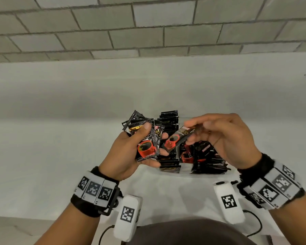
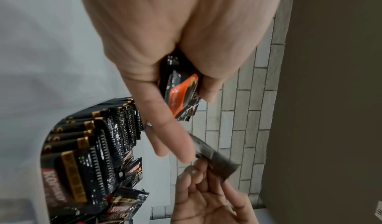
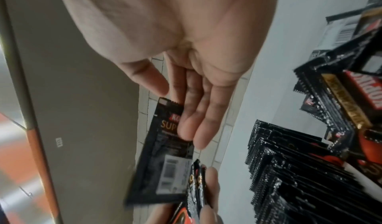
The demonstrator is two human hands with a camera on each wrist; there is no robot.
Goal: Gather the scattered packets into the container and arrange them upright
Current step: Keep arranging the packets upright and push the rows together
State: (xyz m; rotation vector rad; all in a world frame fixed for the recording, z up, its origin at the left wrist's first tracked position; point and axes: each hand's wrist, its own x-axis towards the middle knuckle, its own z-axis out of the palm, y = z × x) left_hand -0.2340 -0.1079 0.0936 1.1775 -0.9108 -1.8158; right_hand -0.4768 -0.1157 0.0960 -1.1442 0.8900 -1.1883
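Note:
My left hand (image 1: 140,147) grips a fanned stack of black coffee packets (image 1: 145,138) with a red cup printed on them, thumb pressed on the front one; the left wrist view shows the same stack of packets (image 2: 181,95) in that hand (image 2: 165,64). My right hand (image 1: 219,137) pinches a single packet (image 1: 178,138) between thumb and fingers, held tilted just right of the stack; the right wrist view shows this single packet (image 3: 165,154) under my fingers (image 3: 192,121). Below both hands a clear container (image 1: 185,174) holds rows of upright packets (image 1: 168,144), with looser packets (image 1: 207,156) on its right side.
The container stands on a white counter (image 1: 60,138) that runs back to a grey brick wall (image 1: 148,23). A dark wall panel (image 2: 330,96) shows in the left wrist view. Camera cables (image 1: 254,223) hang near my body at the counter's front edge.

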